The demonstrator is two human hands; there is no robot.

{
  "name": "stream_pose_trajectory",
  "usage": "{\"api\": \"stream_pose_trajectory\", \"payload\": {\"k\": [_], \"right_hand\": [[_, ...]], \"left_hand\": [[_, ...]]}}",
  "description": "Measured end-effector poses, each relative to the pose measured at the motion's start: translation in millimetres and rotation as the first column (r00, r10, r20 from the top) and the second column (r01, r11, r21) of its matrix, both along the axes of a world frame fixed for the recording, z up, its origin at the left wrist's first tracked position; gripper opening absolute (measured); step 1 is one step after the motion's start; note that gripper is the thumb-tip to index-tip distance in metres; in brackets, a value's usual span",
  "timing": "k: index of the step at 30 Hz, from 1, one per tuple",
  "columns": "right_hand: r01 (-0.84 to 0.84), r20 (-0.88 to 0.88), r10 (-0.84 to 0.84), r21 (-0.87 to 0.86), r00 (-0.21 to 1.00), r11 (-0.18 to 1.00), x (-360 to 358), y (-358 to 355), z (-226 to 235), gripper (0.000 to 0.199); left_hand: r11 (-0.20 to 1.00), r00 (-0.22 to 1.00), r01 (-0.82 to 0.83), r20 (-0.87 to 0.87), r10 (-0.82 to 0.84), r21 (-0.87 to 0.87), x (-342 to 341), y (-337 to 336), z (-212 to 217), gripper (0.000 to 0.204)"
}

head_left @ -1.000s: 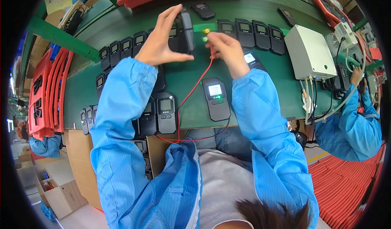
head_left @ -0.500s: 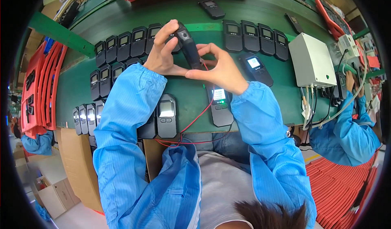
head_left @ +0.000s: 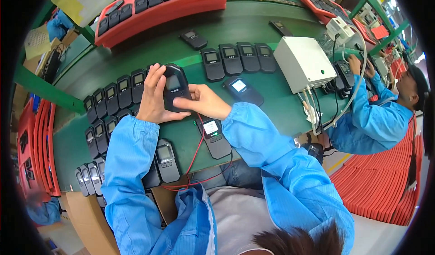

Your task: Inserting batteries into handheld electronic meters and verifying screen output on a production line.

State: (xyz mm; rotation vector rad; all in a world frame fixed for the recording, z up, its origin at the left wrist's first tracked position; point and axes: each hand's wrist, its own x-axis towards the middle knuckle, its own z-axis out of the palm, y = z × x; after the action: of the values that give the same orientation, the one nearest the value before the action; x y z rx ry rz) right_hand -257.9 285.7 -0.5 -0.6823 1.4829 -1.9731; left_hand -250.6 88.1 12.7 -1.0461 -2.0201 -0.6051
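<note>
Between my hands, above the table, is a black handheld device [head_left: 173, 83] with a grey screen facing up. My left hand [head_left: 153, 96] is closed round its left side, fingers along the upper edge and thumb below. My right hand [head_left: 205, 102] grips its lower right side, thumb on the front and the other fingers behind. A red wire [head_left: 198, 147] runs down from beside my right hand. Just below lies a similar device with a lit screen [head_left: 217, 145]; another, with a grey screen [head_left: 166, 163], lies near my left forearm.
Rows of such devices stand at left [head_left: 123, 91] and back right [head_left: 247, 59]; one with a lit screen [head_left: 244, 91] lies before the right row. Red trays [head_left: 167, 14] line the back. A white box [head_left: 304, 62] with cables stands right, near a co-worker [head_left: 378, 114].
The held device has turned from edge-on to screen-up, and both hands have shifted round it. The whole view has swung to the right, bringing the co-worker further in.
</note>
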Motion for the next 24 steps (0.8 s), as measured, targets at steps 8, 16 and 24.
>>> {"api": "stream_pose_trajectory", "payload": {"k": [8, 16, 24], "right_hand": [[0.039, 0.003, -0.039, -0.033, 0.999, 0.999, -3.0, 5.5, 3.9, 0.036], [-0.009, -0.129, 0.022, 0.097, 0.991, 0.995, 11.6, 12.2, 5.1, 0.034], [0.015, -0.167, 0.009, 0.144, 0.986, 0.990, 13.7, 17.3, 6.8, 0.035]], "left_hand": [[1.000, 1.000, 0.011, 0.016, -0.011, 0.011, -11.6, -17.4, -7.4, 0.093], [0.988, 0.990, -0.054, 0.138, 0.034, 0.144, -0.8, -10.0, 7.3, 0.070], [0.885, 0.754, -0.052, 0.599, -0.269, 0.463, 9.7, 0.5, 18.1, 0.058]]}}
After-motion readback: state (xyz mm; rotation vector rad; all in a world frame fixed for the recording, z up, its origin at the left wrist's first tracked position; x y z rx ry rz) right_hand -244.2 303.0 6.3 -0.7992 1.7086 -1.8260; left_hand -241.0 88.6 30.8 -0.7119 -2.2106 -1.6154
